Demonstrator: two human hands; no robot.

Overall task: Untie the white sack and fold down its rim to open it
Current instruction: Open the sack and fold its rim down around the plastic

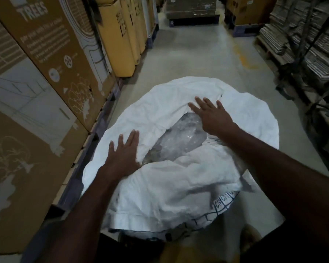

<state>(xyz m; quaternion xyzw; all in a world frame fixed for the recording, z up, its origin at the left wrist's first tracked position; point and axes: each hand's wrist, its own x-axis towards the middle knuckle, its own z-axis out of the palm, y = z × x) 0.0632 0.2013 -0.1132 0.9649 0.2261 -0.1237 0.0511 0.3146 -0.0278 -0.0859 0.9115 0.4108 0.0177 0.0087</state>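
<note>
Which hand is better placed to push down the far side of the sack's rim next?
Right hand, probably: it lies flat on the big white woven sack's far rim; the left hand rests on the near-left rim.

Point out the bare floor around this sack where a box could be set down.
Bare concrete floor runs beyond the white sack, between the cardboard boxes on the left and the stacked pallets on the right. Left of the sack is crowded: the boxes stand close against it.

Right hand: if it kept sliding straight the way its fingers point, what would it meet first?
The right hand points up and away over the sack. It would probably meet the sack's folded far rim first, then bare floor; depth is hard to judge.
</note>
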